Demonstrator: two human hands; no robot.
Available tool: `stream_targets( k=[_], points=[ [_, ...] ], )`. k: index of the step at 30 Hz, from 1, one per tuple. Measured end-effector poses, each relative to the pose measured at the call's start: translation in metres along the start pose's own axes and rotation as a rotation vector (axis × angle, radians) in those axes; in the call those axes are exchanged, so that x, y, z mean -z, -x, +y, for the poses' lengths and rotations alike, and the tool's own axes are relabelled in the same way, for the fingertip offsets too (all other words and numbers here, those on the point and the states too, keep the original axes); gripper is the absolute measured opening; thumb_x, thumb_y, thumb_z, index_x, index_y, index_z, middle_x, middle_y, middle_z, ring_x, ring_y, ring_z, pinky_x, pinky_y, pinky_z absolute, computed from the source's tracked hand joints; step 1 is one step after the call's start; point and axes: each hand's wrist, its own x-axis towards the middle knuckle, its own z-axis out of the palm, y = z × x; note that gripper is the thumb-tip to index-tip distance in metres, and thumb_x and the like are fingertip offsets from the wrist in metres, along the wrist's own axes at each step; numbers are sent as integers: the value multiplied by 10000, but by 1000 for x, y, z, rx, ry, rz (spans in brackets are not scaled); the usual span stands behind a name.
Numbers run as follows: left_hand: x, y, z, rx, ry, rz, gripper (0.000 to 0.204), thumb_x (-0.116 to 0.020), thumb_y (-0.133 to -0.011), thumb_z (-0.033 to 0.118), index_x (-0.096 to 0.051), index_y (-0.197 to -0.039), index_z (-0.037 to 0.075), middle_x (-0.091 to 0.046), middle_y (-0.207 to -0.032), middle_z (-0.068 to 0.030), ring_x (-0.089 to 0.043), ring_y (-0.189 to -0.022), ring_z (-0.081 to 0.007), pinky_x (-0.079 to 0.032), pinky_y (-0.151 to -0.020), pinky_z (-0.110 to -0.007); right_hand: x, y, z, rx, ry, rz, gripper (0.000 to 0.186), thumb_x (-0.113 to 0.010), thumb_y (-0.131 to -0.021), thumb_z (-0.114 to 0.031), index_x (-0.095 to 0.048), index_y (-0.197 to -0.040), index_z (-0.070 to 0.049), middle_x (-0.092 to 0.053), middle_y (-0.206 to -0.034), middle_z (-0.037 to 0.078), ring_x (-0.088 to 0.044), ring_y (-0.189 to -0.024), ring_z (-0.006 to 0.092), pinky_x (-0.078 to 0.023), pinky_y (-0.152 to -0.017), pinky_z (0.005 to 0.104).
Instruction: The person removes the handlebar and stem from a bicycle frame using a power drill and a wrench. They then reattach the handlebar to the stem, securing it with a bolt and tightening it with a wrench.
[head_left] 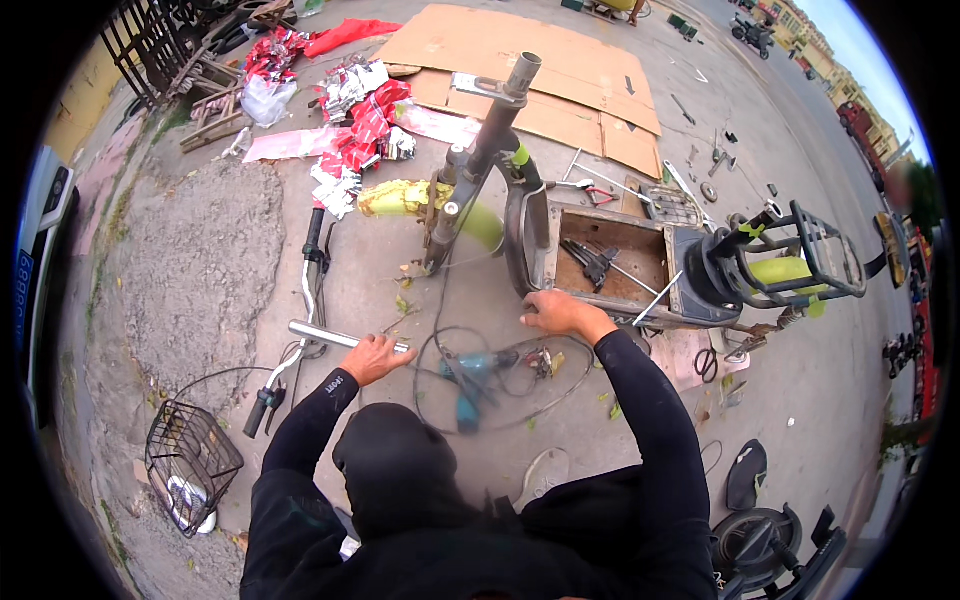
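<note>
A silver metal tube (318, 333) is gripped in my left hand (372, 357), over a handlebar (307, 275) with cables lying on the concrete. My right hand (555, 312) has curled fingers at the lower end of the scooter's black frame (520, 235); what they hold, if anything, is unclear. An upright stem (480, 150) rises from that frame, beside a worn yellow-green curved part (405, 197). The frame's open box (560, 225) holds black pieces (595, 262) and a rod. A teal power tool (462, 395) and looped cable lie below my hands.
A wire basket (190, 465) is at lower left, a car (45, 230) at the left edge. Cardboard (520, 50), crumpled red wrapping (370, 120), scattered tools (680, 190) lie beyond. A rear rack (830, 250) is on the right; black parts (750, 550) lie at lower right.
</note>
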Motion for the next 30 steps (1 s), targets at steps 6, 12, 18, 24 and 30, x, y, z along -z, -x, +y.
stream_targets(
  k=[6, 12, 18, 24, 30],
  points=[
    [-49, -7, 40, 54, 6, -132, 407, -491, -935, 172, -489, -1309, 333, -570, -895, -88, -611, -801, -262, -474, -652, -398, 3, -9, 4, 4, -22, 25, 506, -646, -911, -401, -630, -1225, -4, -679, -1138, 228, -623, -1108, 390, -485, -949, 448],
    [-32, -25, 55, 107, 98, -234, 377, -623, -893, 323, -553, -1264, 324, -580, -952, -109, -615, -917, -296, -473, -712, -451, 27, 9, 11, -79, -35, 116, 521, -653, -906, -395, -631, -1237, 6, -680, -1146, 228, -631, -1106, 388, -487, -958, 433],
    [-43, -19, 65, 101, 79, -165, 359, -569, -952, 352, -532, -1304, 288, -572, -1043, -136, -575, -985, -324, -458, -861, -471, 41, 34, 61, -118, -165, 140, 503, -649, -925, -372, -633, -1201, 49, -699, -1101, 229, -678, -1006, 328, -523, -875, 397],
    [-41, -17, 76, 233, 40, -494, 463, -609, -922, 408, -508, -1357, 286, -567, -1185, -168, -542, -1147, -365, -429, -956, -519, 70, 63, 60, -189, -262, 208, 483, -646, -905, -384, -674, -1147, 33, -697, -1109, 228, -655, -1077, 354, -498, -933, 412],
    [2, -28, 41, 158, 272, -457, 678, -645, -898, 475, -367, -1500, 334, -447, -1438, -286, -536, -1234, -466, -427, -1041, -517, 88, 64, 74, -180, -465, 317, 454, -660, -906, -326, -646, -1160, 50, -708, -1031, 225, -682, -958, 344, -520, -866, 412]
  ],
)
